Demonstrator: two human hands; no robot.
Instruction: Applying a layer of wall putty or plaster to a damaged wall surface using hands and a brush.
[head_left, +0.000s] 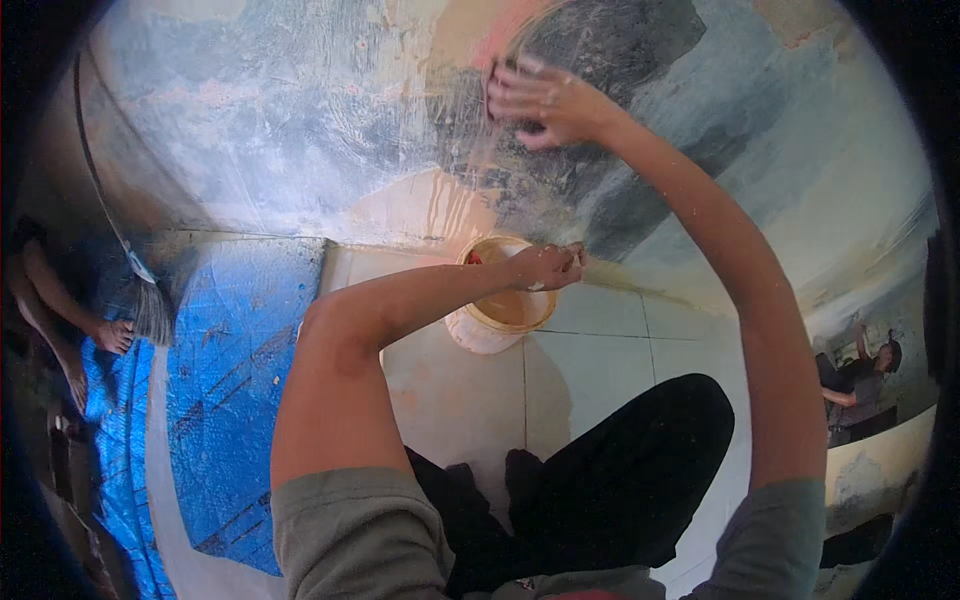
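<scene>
Wall work, judged part-way along. Wall [300, 130]: uneven. A large dark patch [625, 65] lies to the right of the right hand; paler grey-white areas flank it on both sides, and tan drip marks [455, 205] run down below toward the floor. Finish looks inconsistent, so the work reads as unfinished; which shade counts as done cannot be told.

Hands, 2 in view. Right hand [550, 103]: up against or just off the wall at the dark patch's left side, blurred, fingers partly spread and bent. Something dark shows by its fingertips (pad or mere wall colour, cannot tell), so its hold is uncertain. Left hand [550, 267]: over the right rim of the bucket, fingers loosely curled; cannot tell whether anything is gripped.

Bucket [482, 332]: pale, upright on the tiled floor [600, 345], near the wall's foot, with tan liquid [515, 308] inside. Supply therefore remains.

Left side: blue sheet [235, 400] on the floor, broom [152, 308] leaning at the wall.
</scene>
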